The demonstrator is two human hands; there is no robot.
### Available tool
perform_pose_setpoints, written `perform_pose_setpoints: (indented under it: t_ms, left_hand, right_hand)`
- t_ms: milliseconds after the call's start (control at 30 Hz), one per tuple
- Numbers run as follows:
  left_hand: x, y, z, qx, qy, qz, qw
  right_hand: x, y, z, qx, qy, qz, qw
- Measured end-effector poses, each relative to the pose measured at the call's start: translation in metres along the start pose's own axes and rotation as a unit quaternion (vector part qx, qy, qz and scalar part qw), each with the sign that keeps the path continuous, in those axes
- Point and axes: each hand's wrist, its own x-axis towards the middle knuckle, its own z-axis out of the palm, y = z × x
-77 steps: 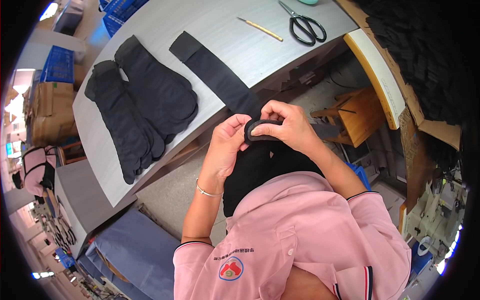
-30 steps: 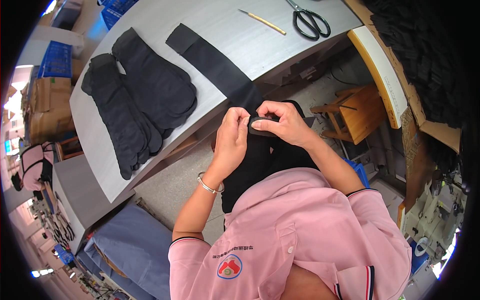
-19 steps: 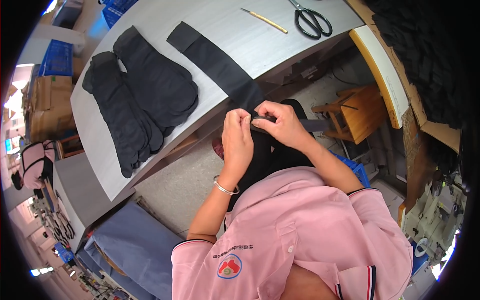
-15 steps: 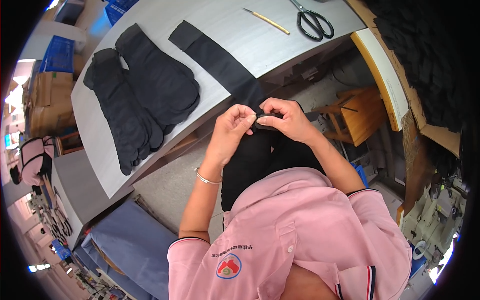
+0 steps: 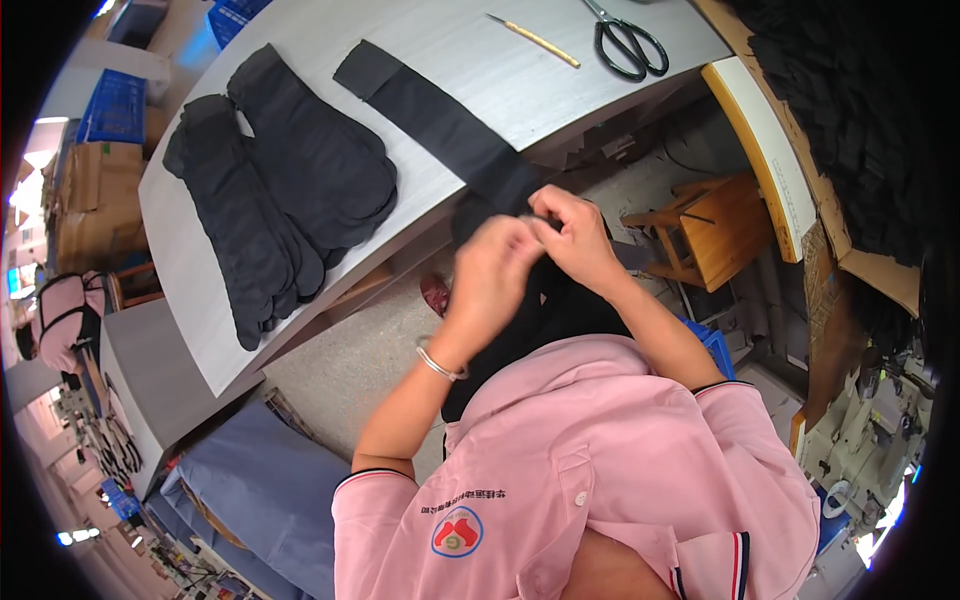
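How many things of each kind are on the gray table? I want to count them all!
Piles of dark sock-shaped fabric pieces: 2 (the pieces within each pile cannot be told apart)
Long dark fabric strip, hanging over the table edge: 1
Scissors: 1
Thin yellowish stick tool: 1
Total: 5

Black fabric pieces [image 5: 280, 190], grey table [image 5: 480, 60], pink shirt [image 5: 600, 470], black-handled scissors [image 5: 628, 40].

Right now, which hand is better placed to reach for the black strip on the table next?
Left, probably. The left hand sits on the side of the black strip, whose near end hangs beside it. The right hand pinches the dark cloth, farther away.
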Motion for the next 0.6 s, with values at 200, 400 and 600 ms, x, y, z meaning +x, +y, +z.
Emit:
perform_pose_setpoints:
  t_ms: [200,400,600]
  left_hand:
    - [-0.010,0.002,0.019,-0.108,0.127,-0.091,0.982]
    - [0.009,-0.016,-0.027,-0.374,-0.023,-0.206,0.904]
    - [0.016,-0.024,-0.046,-0.380,-0.150,-0.241,0.880]
  right_hand:
    - [0.005,-0.005,-0.012,0.015,0.035,0.000,0.999]
    - [-0.001,-0.018,-0.023,0.069,-0.082,0.000,0.994]
    - [0.002,-0.018,-0.022,0.063,-0.112,-0.052,0.990]
